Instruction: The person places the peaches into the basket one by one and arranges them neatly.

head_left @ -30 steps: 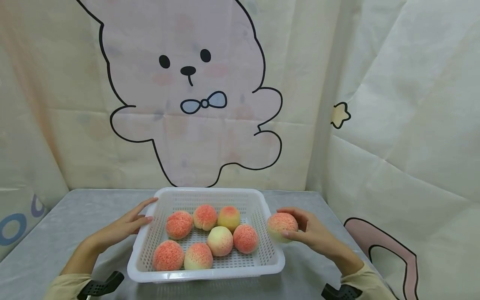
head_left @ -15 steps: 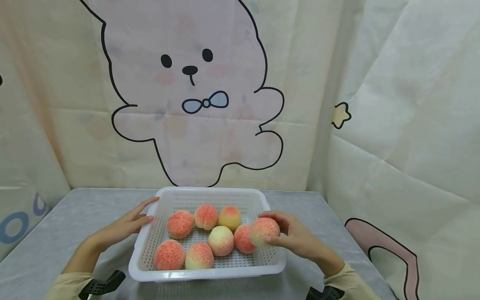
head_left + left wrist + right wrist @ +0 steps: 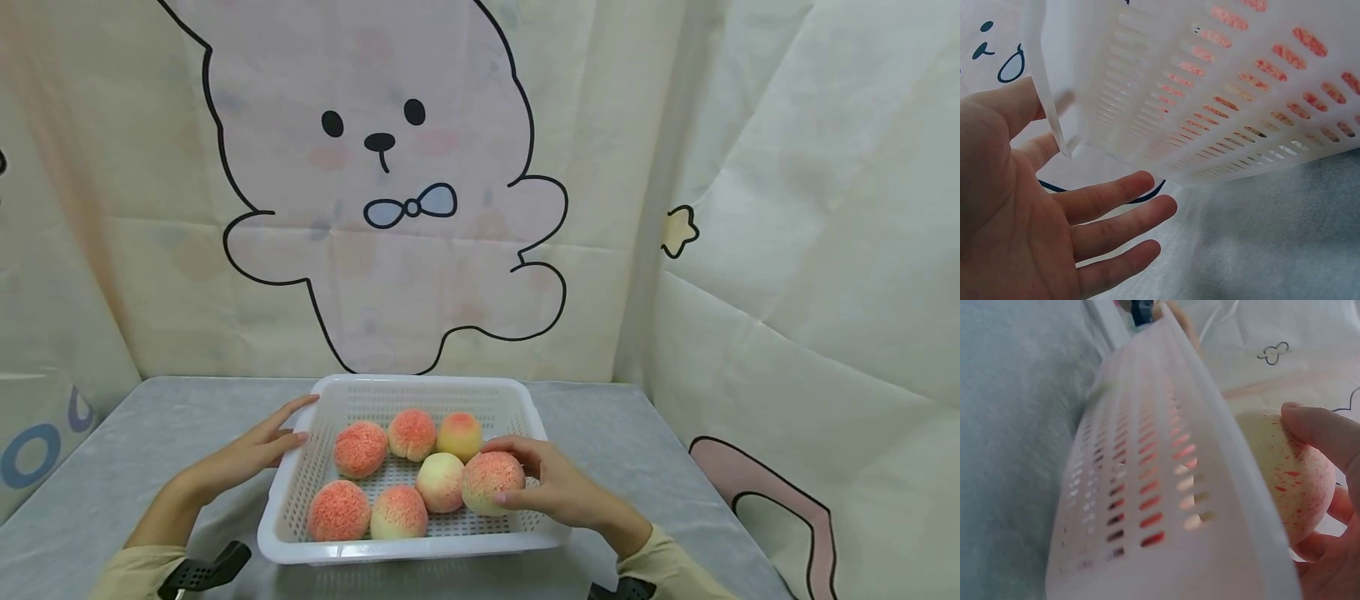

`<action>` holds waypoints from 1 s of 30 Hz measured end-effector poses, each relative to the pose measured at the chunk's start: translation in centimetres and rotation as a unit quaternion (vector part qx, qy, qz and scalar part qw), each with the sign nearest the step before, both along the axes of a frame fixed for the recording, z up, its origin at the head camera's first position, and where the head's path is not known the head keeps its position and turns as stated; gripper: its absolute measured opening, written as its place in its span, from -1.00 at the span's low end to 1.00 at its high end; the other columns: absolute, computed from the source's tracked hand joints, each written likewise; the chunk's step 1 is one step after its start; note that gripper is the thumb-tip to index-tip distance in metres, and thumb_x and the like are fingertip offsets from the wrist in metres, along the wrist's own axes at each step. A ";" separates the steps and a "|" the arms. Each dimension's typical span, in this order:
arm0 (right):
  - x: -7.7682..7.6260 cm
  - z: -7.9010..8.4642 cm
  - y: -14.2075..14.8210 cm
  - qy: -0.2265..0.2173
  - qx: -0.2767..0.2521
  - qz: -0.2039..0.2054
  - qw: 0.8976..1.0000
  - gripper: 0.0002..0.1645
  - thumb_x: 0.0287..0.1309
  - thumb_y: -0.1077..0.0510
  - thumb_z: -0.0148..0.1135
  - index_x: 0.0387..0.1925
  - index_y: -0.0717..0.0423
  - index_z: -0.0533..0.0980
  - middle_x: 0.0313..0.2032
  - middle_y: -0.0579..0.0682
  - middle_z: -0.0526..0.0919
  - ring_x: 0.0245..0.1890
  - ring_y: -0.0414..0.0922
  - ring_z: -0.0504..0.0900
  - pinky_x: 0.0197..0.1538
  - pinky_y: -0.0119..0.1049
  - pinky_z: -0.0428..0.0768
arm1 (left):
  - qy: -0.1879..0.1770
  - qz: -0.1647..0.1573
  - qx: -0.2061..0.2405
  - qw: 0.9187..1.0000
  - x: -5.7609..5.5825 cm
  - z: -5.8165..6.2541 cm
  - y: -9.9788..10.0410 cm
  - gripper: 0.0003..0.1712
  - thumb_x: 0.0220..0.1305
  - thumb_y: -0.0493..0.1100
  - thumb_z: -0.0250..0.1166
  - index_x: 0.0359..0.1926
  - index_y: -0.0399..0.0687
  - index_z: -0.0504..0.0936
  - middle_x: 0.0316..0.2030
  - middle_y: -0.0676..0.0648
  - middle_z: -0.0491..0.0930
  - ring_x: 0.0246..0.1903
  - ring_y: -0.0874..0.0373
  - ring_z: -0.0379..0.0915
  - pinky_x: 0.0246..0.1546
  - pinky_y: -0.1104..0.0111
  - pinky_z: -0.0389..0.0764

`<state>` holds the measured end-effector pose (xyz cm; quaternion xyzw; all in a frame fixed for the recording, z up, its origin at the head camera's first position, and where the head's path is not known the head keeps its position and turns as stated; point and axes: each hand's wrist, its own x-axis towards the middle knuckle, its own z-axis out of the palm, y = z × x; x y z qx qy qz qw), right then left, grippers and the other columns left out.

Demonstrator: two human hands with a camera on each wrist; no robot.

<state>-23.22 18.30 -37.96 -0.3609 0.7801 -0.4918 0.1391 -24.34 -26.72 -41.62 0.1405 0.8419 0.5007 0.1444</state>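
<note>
A white plastic basket (image 3: 420,547) with slotted walls stands on the table and holds several red-and-yellow peaches. My left hand (image 3: 243,454) rests at its left rim, thumb and index finger on the edge. In the left wrist view, the other fingers of this left hand (image 3: 1110,225) extend loosely below the rim, outside the wall. With my right hand (image 3: 558,487) I grip a peach (image 3: 491,482) over the basket's right side. It hides another red peach behind it. A pale peach (image 3: 440,482) sits just left of the held one. The right wrist view shows the held peach (image 3: 1288,478) beyond the rim, thumb on top.
More peaches lie in the basket: two red ones (image 3: 360,448) at the back left, a yellow one (image 3: 459,435) behind, and a red one (image 3: 339,510) at the front left. A grey cloth (image 3: 202,408) covers the table. Printed curtains (image 3: 585,208) surround it.
My right hand has carried the peach leftward, from outside the right rim to over the basket's inside, and slightly lower. My left hand has stayed at the left rim.
</note>
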 end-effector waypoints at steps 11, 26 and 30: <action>-0.1 -0.4 -1.0 0.006 0.037 0.015 0.999 -0.42 0.21 0.12 0.42 0.25 0.09 0.50 0.18 0.09 0.62 0.08 -0.28 0.57 0.15 -0.38 0.53 | 0.003 -0.001 0.000 1.000 -0.1 0.0 0.1 -0.19 0.58 0.08 -0.03 0.63 0.17 -0.25 0.52 -0.42 0.05 0.26 -0.20 0.45 0.08 -0.18 0.57; 0.0 -0.5 -2.4 -0.021 0.089 0.029 0.995 -0.42 0.11 0.14 0.50 0.18 0.03 0.55 0.14 0.01 0.61 0.01 -0.30 0.54 0.06 -0.42 0.55 | 0.002 -0.002 0.004 1.000 -0.3 -0.6 -0.3 -0.20 0.59 0.08 -0.04 0.63 0.20 -0.25 0.51 -0.41 0.08 0.25 -0.16 0.46 0.06 -0.12 0.59; 0.1 -0.5 -2.4 0.007 0.115 0.027 0.993 -0.45 0.11 0.10 0.51 0.15 -0.03 0.57 0.09 -0.07 0.63 0.01 -0.32 0.50 0.09 -0.42 0.51 | 0.003 -0.002 0.004 1.000 -0.3 -0.6 -0.3 -0.20 0.59 0.08 -0.04 0.63 0.21 -0.25 0.51 -0.41 0.07 0.25 -0.17 0.46 0.05 -0.12 0.59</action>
